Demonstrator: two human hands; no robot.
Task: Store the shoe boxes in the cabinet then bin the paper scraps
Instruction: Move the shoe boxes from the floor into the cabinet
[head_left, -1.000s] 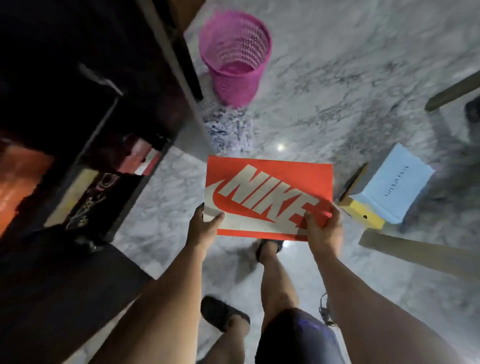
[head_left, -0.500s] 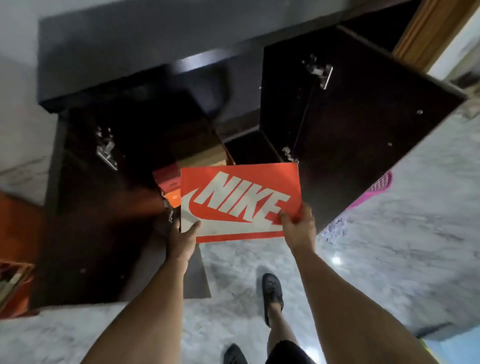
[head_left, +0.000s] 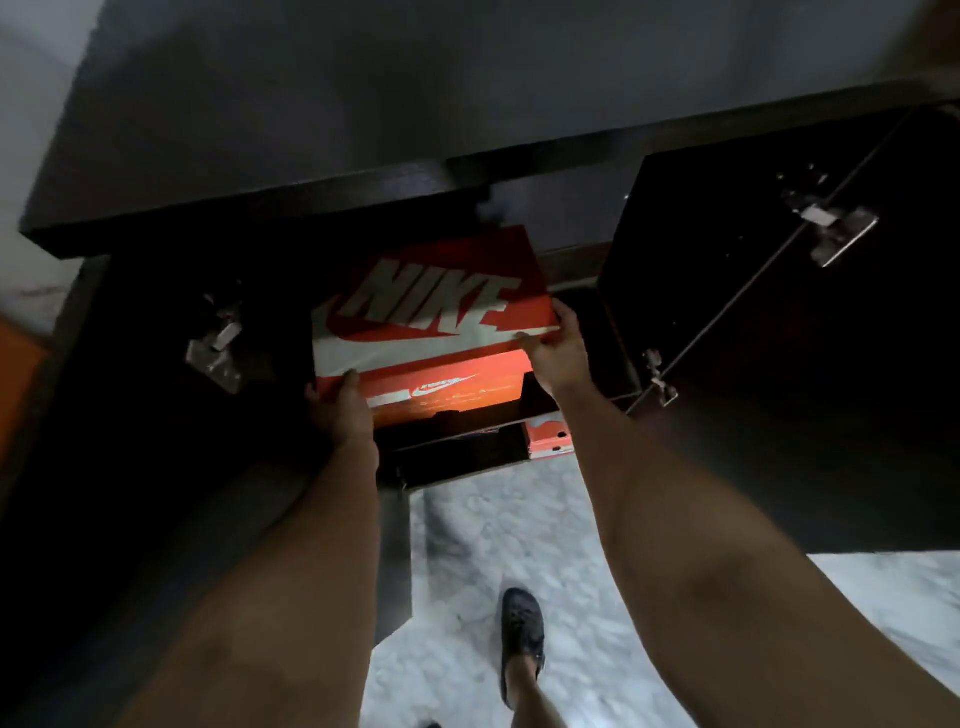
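An orange shoe box (head_left: 431, 306) with a large white logo on its lid sits halfway inside the dark cabinet (head_left: 260, 202), its far end under the cabinet top. My left hand (head_left: 340, 410) grips its near left corner. My right hand (head_left: 553, 348) holds the near right edge of the lid. A second orange box (head_left: 548, 436) shows its corner on the level below, mostly hidden. No paper scraps or bin are in view.
Both dark cabinet doors stand open: the left door (head_left: 156, 395) and the right door (head_left: 810, 364), each with metal hinges. Marble floor (head_left: 493, 535) lies below, with my foot in a black shoe (head_left: 522, 639). Something orange (head_left: 21, 379) shows at the far left edge.
I have turned from the floor to face the cabinet and pushed the box forward from in front of it into the opening. Both hands have kept their grip.
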